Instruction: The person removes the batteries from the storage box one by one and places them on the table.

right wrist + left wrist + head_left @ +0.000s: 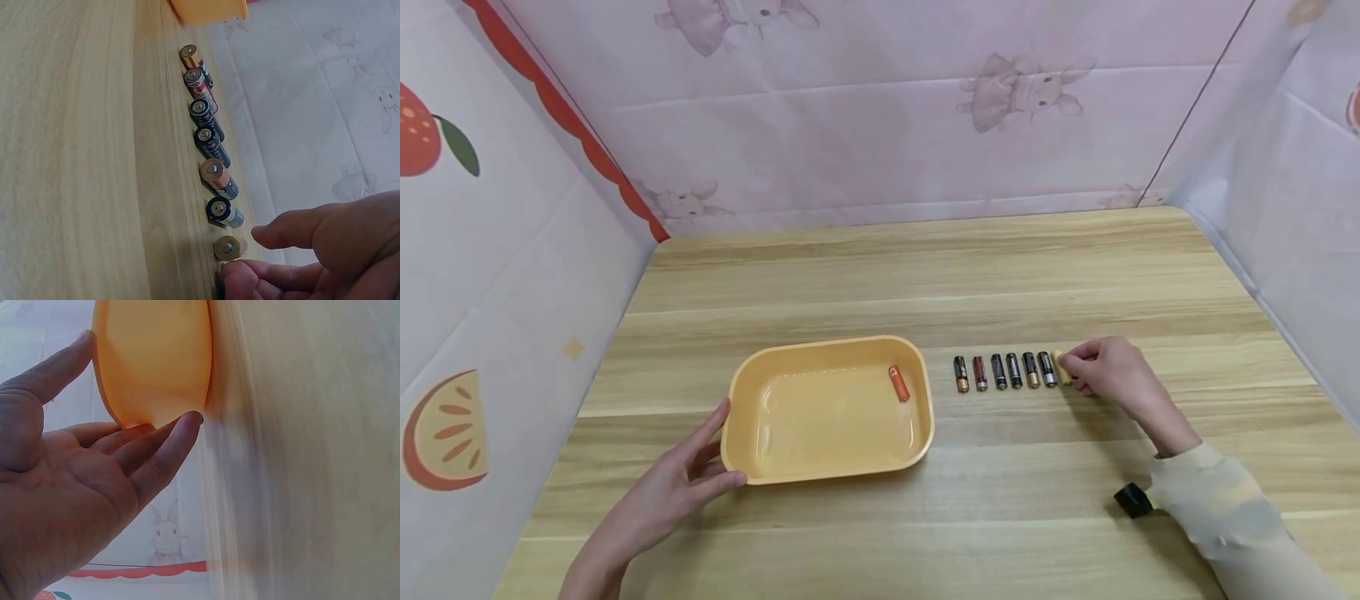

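Observation:
My left hand (673, 492) rests at the left end of a yellow-orange plastic tray (820, 479); its thumb and fairly straight fingers touch the outside, as the left wrist view also shows. Inside the tray, near its right wall, lies one orange battery (898, 383). A yellow battery (227, 248) ends a row at the right. Beside it is my right hand (1108, 371), thumb and index finger on either side. In the right wrist view a small gap shows between the thumb and this battery. The other fingers are bent.
Several batteries, including a maroon one (980, 373) and a black-and-copper one (961, 374), lie side by side between tray and right hand. They rest on a wood-grain table (880, 283). A small black object (1132, 500) sits by the right sleeve. Printed cloth walls (880, 142) border the table.

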Tool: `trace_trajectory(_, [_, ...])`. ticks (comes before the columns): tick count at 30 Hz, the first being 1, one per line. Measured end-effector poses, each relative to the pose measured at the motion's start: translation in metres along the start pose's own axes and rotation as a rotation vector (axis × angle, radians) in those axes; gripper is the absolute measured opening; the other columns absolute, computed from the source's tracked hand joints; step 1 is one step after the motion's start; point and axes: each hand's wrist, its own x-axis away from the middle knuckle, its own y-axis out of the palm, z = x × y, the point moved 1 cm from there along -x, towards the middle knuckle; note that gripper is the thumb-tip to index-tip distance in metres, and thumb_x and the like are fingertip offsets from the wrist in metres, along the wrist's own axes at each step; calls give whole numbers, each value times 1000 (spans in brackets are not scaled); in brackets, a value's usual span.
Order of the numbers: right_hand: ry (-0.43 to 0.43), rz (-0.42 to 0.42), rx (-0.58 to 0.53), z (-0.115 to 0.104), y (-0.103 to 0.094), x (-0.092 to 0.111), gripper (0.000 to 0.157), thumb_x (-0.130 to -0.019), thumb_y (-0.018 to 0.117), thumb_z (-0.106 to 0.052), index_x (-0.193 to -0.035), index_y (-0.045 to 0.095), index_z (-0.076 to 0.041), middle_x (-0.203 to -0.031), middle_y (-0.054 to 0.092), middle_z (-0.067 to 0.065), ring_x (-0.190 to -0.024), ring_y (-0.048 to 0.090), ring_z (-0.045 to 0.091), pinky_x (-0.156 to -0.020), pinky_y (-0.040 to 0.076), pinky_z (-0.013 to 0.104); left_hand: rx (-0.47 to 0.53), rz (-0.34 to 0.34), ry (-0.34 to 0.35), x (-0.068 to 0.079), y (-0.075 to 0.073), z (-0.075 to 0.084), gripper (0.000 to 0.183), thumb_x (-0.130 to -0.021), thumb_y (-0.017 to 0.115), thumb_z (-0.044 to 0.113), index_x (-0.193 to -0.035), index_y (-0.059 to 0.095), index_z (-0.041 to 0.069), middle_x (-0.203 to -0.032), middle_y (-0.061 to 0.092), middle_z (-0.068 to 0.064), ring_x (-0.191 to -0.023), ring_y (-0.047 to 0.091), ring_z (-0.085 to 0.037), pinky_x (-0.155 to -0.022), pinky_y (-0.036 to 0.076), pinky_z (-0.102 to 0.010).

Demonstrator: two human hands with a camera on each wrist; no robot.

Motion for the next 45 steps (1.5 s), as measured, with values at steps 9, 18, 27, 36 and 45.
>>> trace_trajectory(9, [-3, 24, 20, -6, 1, 4, 44, -105, 61, -30, -117, 70, 11, -78, 71, 6, -72, 64, 20, -56, 49, 28, 3, 8, 2, 0, 1, -2, 92, -95, 76, 9, -165, 16, 4, -156, 37, -34, -119, 63, -18, -89, 57, -21])
trace_trajectory(18, [-105, 58, 103, -28, -7, 7, 47, -107, 58, -35, -124, 68, 7, -109, 73, 22, -94, 68, 32, -73, 55, 41, 16, 6, -4, 0, 1, -1, 92, -96, 75, 9, -165, 15, 5, -155, 38, -34, -120, 63, -21, -89, 57, -22])
trace_trajectory(27, [-228, -52, 15, -109, -5, 18, 41, -105, 62, -33, -128, 68, 0, -112, 74, 13, -92, 69, 25, -78, 59, 42, 18, 1, 1, -2, 0, 0, 93, -96, 75, 9, -165, 14, 6, -154, 40, -33, -119, 63, -18, -89, 57, -21])
trace_trajectory(36, [-279, -275, -153, -170, 49, 15, 44, -104, 63, -18, -138, 56, 10, -110, 73, 16, -85, 72, 24, -70, 62, 34, 6, 3, 7, -2, 1, 0, 93, -95, 76, 9, -165, 14, 4, -153, 43, -33, -120, 63, -28, -88, 57, -21])
trace_trajectory(45, [-242, -336, -250, -183, 99, 14, 54, -105, 57, -14, -147, 41, 16, -122, 68, 22, -93, 74, 26, -89, 60, 40, 25, -8, 29, -3, 3, 0, 93, -96, 75, 8, -164, 13, 1, -152, 42, -35, -122, 62, -26, -89, 57, -22])
